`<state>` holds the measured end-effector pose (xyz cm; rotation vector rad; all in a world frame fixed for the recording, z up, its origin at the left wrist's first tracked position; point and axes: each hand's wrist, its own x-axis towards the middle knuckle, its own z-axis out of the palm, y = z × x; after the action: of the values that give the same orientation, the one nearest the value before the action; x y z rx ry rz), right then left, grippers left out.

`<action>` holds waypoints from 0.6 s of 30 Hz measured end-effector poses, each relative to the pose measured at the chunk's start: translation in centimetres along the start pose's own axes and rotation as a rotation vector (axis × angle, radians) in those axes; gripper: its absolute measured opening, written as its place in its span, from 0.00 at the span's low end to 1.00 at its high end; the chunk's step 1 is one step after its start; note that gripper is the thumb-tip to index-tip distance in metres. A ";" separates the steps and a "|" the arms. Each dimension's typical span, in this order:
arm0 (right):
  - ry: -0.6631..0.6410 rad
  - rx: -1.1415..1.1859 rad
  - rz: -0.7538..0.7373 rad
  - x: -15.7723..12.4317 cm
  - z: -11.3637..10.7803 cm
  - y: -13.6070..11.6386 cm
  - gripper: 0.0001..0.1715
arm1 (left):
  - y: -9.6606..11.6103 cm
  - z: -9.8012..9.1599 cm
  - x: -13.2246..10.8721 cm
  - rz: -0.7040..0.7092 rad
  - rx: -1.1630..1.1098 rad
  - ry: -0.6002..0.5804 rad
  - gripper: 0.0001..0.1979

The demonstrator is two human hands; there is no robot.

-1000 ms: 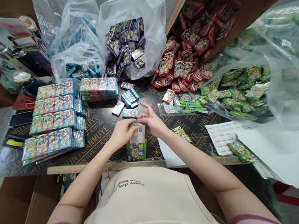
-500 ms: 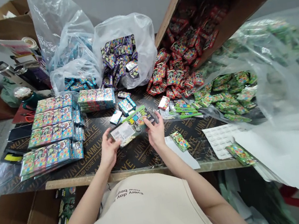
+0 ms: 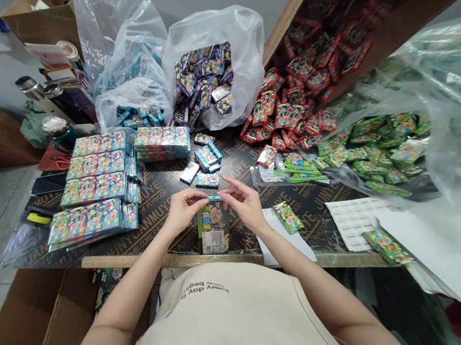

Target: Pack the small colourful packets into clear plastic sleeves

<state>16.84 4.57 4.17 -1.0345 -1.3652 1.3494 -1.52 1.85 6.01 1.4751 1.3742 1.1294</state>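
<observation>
A clear plastic bag with a green printed card and a white label [image 3: 215,239] lies in front of me on the dark tabletop. At its far edge, my left hand [image 3: 186,207] pinches from the left and my right hand [image 3: 241,201] pinches from the right. A narrow blue strip [image 3: 214,198] shows between the fingertips; whether it is a small box or part of the bag I cannot tell. Just beyond the fingers lie a blue-edged small box [image 3: 207,180], a white-faced box [image 3: 189,172] and a little pile of blue boxes [image 3: 209,156].
Stacks of wrapped multicolour packs [image 3: 90,186] stand on the left. Behind are plastic bags of blue and purple boxes [image 3: 202,78], then a carton spilling red boxes [image 3: 286,111]. Green packets [image 3: 375,144], flat green-headed bags [image 3: 304,169] and a sticker sheet [image 3: 348,224] lie right.
The bag has been turned from lying slantwise to having its label end toward me. Both hands have shifted to its far edge and come close together. The camera view has moved slightly.
</observation>
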 end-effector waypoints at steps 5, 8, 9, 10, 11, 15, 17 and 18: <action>0.004 -0.133 -0.063 -0.3 -0.4 -0.7 0.25 | 0.5 0.4 -0.2 0.149 0.083 -0.018 0.03; 0.000 -0.360 -0.229 -1.6 -0.8 -0.8 0.17 | 0.5 0.6 -0.5 0.256 0.157 -0.033 0.03; -0.021 -0.427 -0.283 -1.9 -1.0 -0.9 0.16 | 0.4 0.6 -0.6 0.287 0.191 -0.047 0.04; -0.050 -0.472 -0.323 -2.2 -1.2 -1.1 0.16 | 0.3 0.5 -0.7 0.314 0.223 -0.063 0.05; -0.074 -0.492 -0.340 -2.2 -1.5 -1.4 0.16 | 0.2 0.4 -0.7 0.336 0.247 -0.080 0.06; 0.052 -0.471 -0.305 -0.2 -2.6 -3.5 0.15 | 0.0 0.2 -0.9 0.385 0.266 -0.092 0.07; 0.056 -0.469 -0.275 1.4 -2.9 -4.6 0.10 | 0.1 0.3 -0.8 0.372 0.245 -0.068 0.06; -0.010 -0.463 -0.245 2.1 -2.8 -5.0 0.10 | 0.2 0.4 -0.8 0.357 0.229 -0.054 0.05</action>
<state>19.33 7.04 9.16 -1.1116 -1.7977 0.8776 -1.10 1.01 6.04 1.9604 1.2666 1.1648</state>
